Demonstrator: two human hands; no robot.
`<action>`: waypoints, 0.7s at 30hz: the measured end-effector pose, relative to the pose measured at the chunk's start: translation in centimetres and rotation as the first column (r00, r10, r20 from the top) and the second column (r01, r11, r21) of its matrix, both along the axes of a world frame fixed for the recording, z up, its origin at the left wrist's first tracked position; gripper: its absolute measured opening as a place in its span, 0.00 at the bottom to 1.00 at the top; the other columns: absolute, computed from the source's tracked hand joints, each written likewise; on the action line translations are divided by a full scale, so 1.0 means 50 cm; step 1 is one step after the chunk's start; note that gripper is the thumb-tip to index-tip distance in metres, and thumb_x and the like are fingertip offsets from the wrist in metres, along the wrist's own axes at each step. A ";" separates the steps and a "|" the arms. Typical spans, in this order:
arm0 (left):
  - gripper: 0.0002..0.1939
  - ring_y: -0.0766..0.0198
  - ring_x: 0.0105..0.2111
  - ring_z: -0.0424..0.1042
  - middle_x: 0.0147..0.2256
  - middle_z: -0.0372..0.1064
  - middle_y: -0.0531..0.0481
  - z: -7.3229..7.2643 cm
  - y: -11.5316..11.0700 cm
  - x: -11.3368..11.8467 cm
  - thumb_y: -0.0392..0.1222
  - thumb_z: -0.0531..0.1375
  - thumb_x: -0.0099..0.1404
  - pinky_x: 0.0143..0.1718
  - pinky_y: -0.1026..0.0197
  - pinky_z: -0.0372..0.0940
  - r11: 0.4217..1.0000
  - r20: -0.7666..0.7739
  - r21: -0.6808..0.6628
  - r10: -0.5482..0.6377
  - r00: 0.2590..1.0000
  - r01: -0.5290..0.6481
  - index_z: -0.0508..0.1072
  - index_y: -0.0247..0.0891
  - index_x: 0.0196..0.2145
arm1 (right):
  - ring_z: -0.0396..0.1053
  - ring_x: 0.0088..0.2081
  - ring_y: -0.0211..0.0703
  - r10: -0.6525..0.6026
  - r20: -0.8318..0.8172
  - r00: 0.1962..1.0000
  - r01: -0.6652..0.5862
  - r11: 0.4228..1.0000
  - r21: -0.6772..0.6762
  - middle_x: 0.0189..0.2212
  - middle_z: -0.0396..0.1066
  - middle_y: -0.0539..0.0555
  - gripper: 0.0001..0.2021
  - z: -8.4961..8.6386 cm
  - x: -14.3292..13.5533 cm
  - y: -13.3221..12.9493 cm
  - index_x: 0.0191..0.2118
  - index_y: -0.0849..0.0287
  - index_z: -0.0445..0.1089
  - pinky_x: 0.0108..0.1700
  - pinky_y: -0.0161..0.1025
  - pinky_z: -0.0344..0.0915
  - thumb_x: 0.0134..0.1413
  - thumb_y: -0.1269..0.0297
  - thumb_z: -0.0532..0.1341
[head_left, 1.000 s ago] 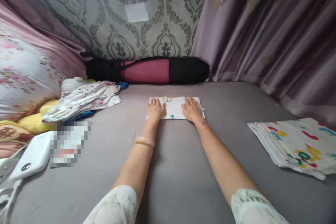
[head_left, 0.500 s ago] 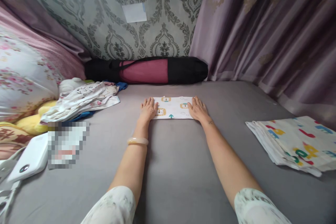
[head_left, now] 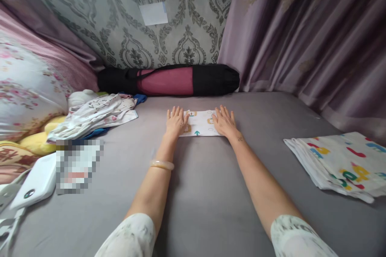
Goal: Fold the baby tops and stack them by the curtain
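1 folded white cloth (head_left: 201, 123) lies in our head view beneath our left hand (head_left: 175, 123) and right hand (head_left: 224, 123), its long axis running left to right. Each hand covers 1 end, about equally near, fingers spread, clenching nothing. At the far side lies a black-and-pink bag (head_left: 165, 82); we cannot see its contents.

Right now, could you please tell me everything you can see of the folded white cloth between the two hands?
The white cloth looks like thin, soft fabric, folded into a flat, wide rectangle. Its print shows orange-yellow figures, a green arrow near the near edge and faint outlined shapes. It lies on the grey sheet, in front of the black and pink bag. The left hand covers its left end, the right hand its right end, so both ends are partly hidden.
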State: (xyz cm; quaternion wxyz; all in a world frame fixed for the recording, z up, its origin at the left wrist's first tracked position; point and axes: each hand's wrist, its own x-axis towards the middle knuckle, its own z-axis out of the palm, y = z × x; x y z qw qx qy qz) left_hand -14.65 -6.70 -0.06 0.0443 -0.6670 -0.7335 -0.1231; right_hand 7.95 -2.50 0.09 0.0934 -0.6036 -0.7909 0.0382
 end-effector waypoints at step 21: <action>0.31 0.49 0.69 0.43 0.68 0.47 0.37 -0.012 -0.002 0.042 0.54 0.40 0.73 0.67 0.42 0.36 0.999 0.042 -0.034 -0.038 0.998 0.040 0.58 0.35 0.65 | 0.39 0.70 0.55 0.023 0.003 1.000 -0.023 1.000 0.003 0.70 0.43 0.62 0.29 0.000 -0.020 -0.018 0.70 0.61 0.50 0.68 0.58 0.34 0.69 0.53 0.38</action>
